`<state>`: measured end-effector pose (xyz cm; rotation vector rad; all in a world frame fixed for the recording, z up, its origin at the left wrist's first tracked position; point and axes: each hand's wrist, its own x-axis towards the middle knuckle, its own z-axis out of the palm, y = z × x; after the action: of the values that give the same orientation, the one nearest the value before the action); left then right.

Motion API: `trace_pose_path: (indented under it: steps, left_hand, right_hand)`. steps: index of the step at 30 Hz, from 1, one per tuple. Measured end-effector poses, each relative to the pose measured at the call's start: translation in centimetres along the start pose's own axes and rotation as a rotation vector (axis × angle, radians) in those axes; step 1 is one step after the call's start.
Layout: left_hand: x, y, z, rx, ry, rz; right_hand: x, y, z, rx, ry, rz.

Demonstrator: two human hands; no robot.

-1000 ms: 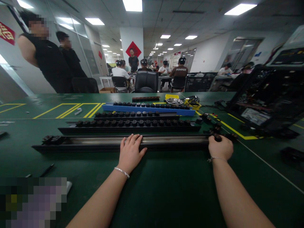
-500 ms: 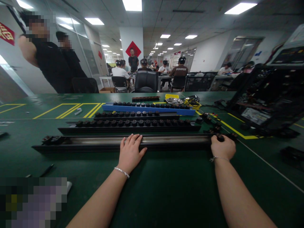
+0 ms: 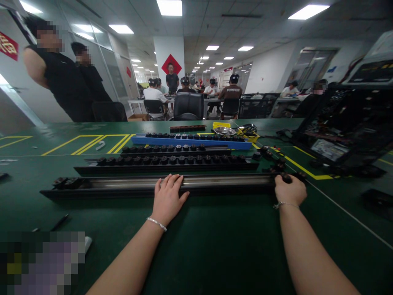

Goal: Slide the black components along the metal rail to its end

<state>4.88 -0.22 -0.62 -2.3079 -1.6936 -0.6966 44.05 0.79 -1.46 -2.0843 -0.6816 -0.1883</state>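
Note:
A long black channel rail (image 3: 221, 190) with a shiny metal inside lies crosswise in front of me. My left hand (image 3: 168, 192) rests over its middle, fingers stretched across the channel and thumb towards the near wall. At the right end, my right hand (image 3: 290, 189) has its fingers curled round a small black socket module (image 3: 286, 178), mostly hidden by the hand. Black modules (image 3: 66, 182) sit in the rail's left end. Just behind lies another black rail (image 3: 166, 167) filled with a row of similar round-topped modules.
Farther back are a shorter black rail (image 3: 175, 152), a blue rail (image 3: 190, 141) with modules, and a metal dish (image 3: 225, 131). Loose black parts (image 3: 270, 154) lie at right, near a dark equipment frame (image 3: 331, 127). A pen (image 3: 59, 222) lies at left.
My right hand has shifted very slightly to the right at the rail's end. My left hand stays on the rail; the whole view has moved a little.

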Motion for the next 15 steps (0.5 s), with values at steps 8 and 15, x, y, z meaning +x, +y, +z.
trace_pose_path:
  steps: [8,15]
  left_hand:
    - [0.02,0.0,0.04,0.003,0.003,-0.003]
    - [0.06,-0.03,-0.04,0.005,0.002,0.004]
  right_hand:
    - [0.0,-0.15,-0.11,-0.009,-0.006,0.013]
    - [0.13,0.14,-0.04,0.003,-0.023,-0.05]
